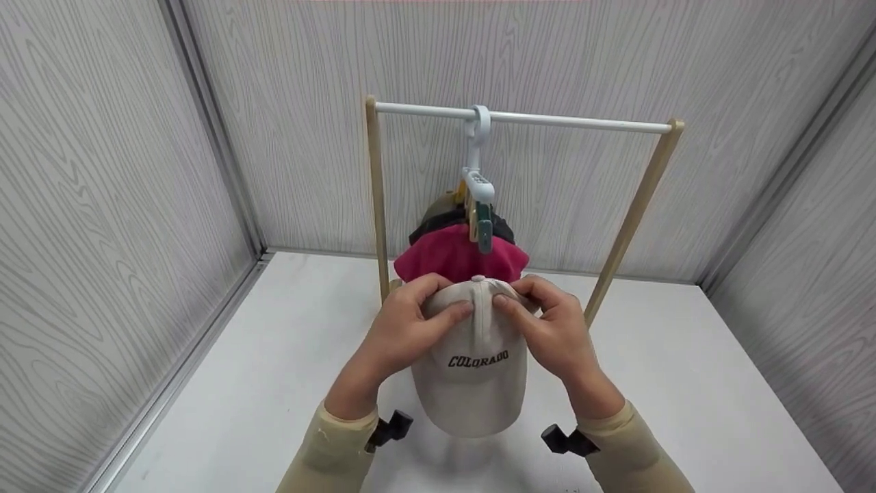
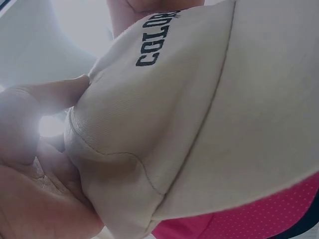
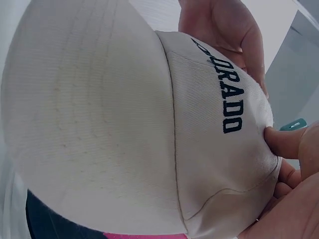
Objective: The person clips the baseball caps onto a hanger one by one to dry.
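A cream baseball cap (image 1: 472, 394) with dark COLORADO lettering hangs brim-down between my hands. My left hand (image 1: 410, 329) pinches the crown's left side, thumb in front and fingers behind. On the other side my right hand (image 1: 554, 329) grips the crown the same way, its thumb (image 3: 284, 142) pressing the fabric in the right wrist view. Just behind the cap is a pink cap (image 1: 455, 250), under a white hanger (image 1: 481, 188) with clips. A dark green clip (image 1: 484, 233) at the hanger's near end sits above the cream cap.
The hanger hooks over the white rail (image 1: 575, 121) of a stand with wooden posts (image 1: 633, 222). A black cap (image 1: 503, 229) and an olive-brown cap (image 1: 441, 205) hang behind the pink one. Below is a white table (image 1: 691, 383), with grey wood-grain panels (image 1: 294, 82) around it.
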`<state>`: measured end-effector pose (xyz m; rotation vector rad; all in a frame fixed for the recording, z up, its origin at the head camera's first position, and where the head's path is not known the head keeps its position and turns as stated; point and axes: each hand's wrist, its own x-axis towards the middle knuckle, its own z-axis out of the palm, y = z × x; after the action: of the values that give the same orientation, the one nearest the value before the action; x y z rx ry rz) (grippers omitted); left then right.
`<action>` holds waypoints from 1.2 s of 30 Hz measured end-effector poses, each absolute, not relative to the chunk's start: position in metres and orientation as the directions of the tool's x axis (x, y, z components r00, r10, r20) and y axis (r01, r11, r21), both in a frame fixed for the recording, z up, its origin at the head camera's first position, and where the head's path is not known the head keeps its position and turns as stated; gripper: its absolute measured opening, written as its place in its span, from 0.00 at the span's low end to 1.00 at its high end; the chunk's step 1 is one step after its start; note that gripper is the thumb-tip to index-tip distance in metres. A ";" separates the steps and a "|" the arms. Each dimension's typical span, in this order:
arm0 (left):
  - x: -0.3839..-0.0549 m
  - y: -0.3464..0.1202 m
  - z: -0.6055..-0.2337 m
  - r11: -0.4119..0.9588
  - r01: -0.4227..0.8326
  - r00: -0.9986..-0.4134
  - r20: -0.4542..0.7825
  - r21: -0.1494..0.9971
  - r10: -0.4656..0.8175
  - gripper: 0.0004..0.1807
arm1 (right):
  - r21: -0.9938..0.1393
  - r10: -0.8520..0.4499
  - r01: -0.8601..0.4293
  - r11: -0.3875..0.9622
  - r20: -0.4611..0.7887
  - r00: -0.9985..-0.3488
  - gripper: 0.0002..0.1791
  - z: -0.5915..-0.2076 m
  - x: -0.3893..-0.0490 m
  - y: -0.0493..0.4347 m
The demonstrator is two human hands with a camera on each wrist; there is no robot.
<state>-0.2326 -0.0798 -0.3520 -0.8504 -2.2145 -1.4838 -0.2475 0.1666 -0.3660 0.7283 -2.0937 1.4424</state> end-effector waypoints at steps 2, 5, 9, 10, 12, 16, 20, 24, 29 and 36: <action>-0.234 -0.080 -0.350 0.286 0.659 -0.752 0.594 0.696 0.287 0.12 | -0.697 -0.139 -0.651 0.301 0.643 -0.753 0.03 -0.363 -0.247 0.165; -0.236 -0.081 -0.346 0.315 0.664 -0.747 0.605 0.678 0.274 0.12 | -0.714 -0.124 -0.631 0.303 0.627 -0.769 0.04 -0.359 -0.247 0.162; -0.238 -0.080 -0.343 0.338 0.654 -0.755 0.605 0.676 0.251 0.12 | -0.722 -0.121 -0.624 0.298 0.620 -0.775 0.04 -0.353 -0.248 0.159; -0.238 -0.080 -0.342 0.339 0.653 -0.757 0.605 0.677 0.247 0.12 | -0.724 -0.123 -0.624 0.294 0.619 -0.776 0.05 -0.352 -0.248 0.159; -0.240 -0.080 -0.341 0.334 0.656 -0.754 0.610 0.677 0.243 0.12 | -0.727 -0.129 -0.625 0.284 0.617 -0.776 0.04 -0.350 -0.249 0.158; -0.242 -0.080 -0.339 0.314 0.666 -0.746 0.622 0.677 0.238 0.11 | -0.725 -0.143 -0.628 0.282 0.616 -0.775 0.04 -0.347 -0.251 0.158; -0.244 -0.079 -0.337 0.292 0.673 -0.739 0.630 0.679 0.240 0.10 | -0.726 -0.179 -0.623 0.292 0.599 -0.781 0.03 -0.341 -0.253 0.160; -0.246 -0.079 -0.337 0.268 0.682 -0.731 0.636 0.680 0.248 0.09 | -0.728 -0.234 -0.617 0.299 0.571 -0.787 0.04 -0.334 -0.256 0.164; -0.248 -0.080 -0.336 0.238 0.682 -0.731 0.636 0.692 0.246 0.08 | -0.702 -0.304 -0.636 0.320 0.560 -0.771 0.08 -0.326 -0.260 0.169; -0.250 -0.080 -0.335 0.224 0.680 -0.732 0.635 0.698 0.247 0.07 | -0.675 -0.413 -0.629 0.386 0.483 -0.772 0.17 -0.311 -0.265 0.176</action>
<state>-0.2501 -0.0803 -0.3351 -0.8563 -2.1146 -1.5157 -0.2652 0.1757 -0.3112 0.9248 -2.4097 1.3316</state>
